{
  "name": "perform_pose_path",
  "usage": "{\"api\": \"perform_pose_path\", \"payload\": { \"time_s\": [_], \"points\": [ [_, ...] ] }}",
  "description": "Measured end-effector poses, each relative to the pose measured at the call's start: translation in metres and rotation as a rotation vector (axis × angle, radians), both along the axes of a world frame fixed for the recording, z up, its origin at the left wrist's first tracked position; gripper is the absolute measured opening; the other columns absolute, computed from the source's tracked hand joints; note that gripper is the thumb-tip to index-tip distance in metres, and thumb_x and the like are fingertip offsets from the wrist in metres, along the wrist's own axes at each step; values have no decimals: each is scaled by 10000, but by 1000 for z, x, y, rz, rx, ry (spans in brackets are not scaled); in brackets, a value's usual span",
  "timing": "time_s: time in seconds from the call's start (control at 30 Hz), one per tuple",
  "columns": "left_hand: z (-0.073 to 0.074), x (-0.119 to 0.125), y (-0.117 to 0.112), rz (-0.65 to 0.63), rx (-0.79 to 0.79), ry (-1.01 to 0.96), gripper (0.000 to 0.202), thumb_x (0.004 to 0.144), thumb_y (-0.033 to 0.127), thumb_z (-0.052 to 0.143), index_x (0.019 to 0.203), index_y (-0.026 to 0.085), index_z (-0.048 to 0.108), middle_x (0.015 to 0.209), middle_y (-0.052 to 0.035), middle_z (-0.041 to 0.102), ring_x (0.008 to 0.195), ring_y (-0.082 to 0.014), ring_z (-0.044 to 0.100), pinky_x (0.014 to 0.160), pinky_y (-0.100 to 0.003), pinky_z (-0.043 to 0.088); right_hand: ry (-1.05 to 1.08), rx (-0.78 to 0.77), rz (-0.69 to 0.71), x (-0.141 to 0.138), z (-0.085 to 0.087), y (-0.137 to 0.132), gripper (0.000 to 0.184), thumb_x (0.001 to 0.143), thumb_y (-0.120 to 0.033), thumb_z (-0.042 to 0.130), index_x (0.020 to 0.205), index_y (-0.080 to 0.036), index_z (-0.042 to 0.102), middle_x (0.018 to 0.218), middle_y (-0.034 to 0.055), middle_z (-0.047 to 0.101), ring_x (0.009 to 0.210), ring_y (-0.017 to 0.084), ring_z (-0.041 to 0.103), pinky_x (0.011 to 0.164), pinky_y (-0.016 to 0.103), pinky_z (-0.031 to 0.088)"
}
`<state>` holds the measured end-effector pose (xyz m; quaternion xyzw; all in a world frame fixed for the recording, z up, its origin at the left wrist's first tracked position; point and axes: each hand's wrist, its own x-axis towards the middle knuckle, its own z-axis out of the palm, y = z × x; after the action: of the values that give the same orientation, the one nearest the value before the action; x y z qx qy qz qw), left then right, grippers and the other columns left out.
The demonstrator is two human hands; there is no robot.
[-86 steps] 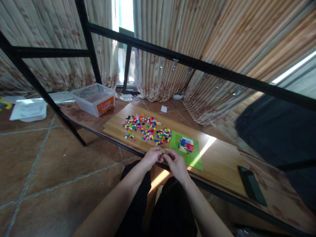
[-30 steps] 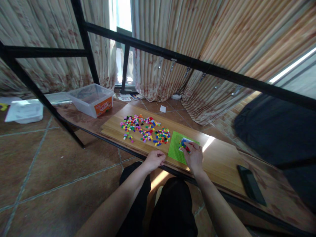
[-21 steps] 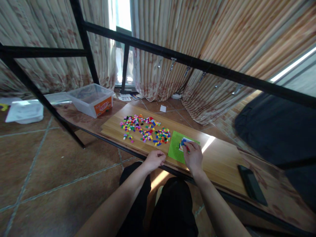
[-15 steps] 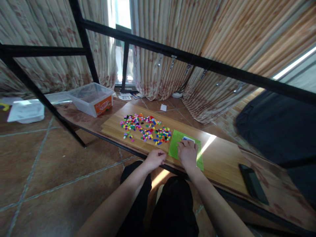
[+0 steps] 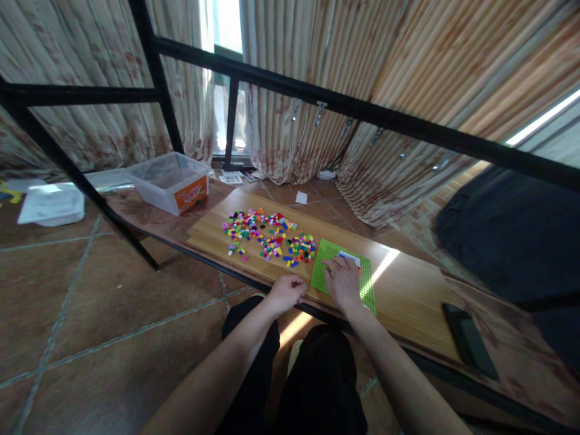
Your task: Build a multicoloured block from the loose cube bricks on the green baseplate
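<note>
A studded green baseplate (image 5: 321, 279) lies on the wooden board, partly covered by my right hand (image 5: 343, 281). That hand is palm down with its fingers apart, fingertips near the plate's left half. White and blue bricks (image 5: 348, 257) show on the plate just beyond the knuckles, with a bit of red beside them; the rest of them is hidden by the hand. My left hand (image 5: 287, 292) rests at the board's near edge, left of the plate, fingers curled together. Whether it holds a small brick cannot be made out. Colourful loose bricks (image 5: 272, 244) are spread left of the plate.
A clear plastic bin (image 5: 158, 187) with an orange label stands at the left end of the low bench. A dark phone (image 5: 469, 339) lies at the right. Black metal bars (image 5: 281, 81) cross beyond the bench. A white tray (image 5: 52, 204) is on the floor far left.
My right hand has shifted slightly and its fingers have spread, moving left across the green baseplate. My left hand stays curled at the board's edge.
</note>
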<state>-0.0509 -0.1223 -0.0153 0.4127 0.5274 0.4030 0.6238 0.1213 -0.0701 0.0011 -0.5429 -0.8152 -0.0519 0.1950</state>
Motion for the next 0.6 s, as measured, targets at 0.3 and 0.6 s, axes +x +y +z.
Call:
{"api": "perform_pose_path", "payload": {
  "time_s": [0.3, 0.6],
  "points": [
    [-7, 0, 1, -2, 19, 56, 65, 801, 147, 567, 746, 139, 600, 555, 41, 562, 472, -73, 534, 530, -192, 410, 588, 26, -203, 29, 16, -6, 255, 828, -384, 552, 856, -198, 725, 902, 60, 665, 741, 177, 633, 733, 316, 517],
    [-4, -1, 0, -10, 28, 86, 67, 808, 154, 560, 757, 138, 600, 553, 34, 574, 485, -83, 546, 559, -206, 428, 410, -28, -126, 37, 13, 0, 265, 834, -303, 520, 954, -173, 718, 980, 90, 646, 812, 209, 646, 784, 353, 524]
  ]
}}
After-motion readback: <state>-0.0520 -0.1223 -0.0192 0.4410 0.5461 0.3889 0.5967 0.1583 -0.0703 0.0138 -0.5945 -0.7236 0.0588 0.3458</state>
